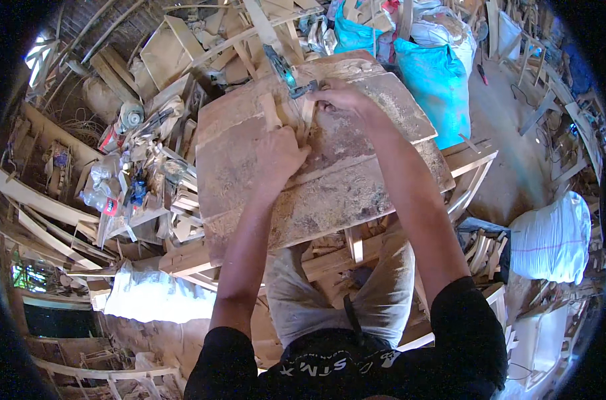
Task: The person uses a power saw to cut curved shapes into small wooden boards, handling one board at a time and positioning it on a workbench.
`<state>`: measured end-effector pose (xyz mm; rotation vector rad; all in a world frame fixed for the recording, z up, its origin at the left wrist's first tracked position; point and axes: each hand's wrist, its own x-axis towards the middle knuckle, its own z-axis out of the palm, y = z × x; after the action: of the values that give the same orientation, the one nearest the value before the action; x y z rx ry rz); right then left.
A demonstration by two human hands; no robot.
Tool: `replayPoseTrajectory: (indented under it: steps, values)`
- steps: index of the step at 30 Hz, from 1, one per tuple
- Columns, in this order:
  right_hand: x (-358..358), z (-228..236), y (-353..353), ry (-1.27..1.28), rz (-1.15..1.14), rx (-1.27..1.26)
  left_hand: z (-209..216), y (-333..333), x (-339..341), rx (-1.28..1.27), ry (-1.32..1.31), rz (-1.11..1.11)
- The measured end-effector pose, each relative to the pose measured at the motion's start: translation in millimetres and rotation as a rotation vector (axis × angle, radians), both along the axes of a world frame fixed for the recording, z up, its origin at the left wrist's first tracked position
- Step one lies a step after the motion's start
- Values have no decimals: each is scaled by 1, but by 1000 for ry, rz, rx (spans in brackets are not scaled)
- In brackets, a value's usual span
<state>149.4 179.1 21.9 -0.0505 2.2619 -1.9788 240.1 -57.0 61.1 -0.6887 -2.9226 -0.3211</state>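
Observation:
A sawdust-covered wooden work table lies in front of me. My left hand is closed with bent fingers at the near end of a pale wood strip, pressed down on the table. Further off and to the right, my right hand pinches the far end of a second narrow wood piece. Between and just beyond the hands, a dark metal fixture with a teal part reaches down to the tabletop; its black bracket sits close to my right fingertips. My fingers partly hide both pieces.
Turquoise sacks stand past the table's right corner. A stuffed white sack is on the floor at right. To the left, a cluttered bench holds wood offcuts and a plastic bottle. Timber scraps are piled behind the table.

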Motion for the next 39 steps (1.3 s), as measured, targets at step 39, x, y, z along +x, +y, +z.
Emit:
replayPoseTrajectory:
  steps: [39]
  values:
    - [23,-2,-20,-67,-382,-219,-49,-25,-25,415,120,-137]
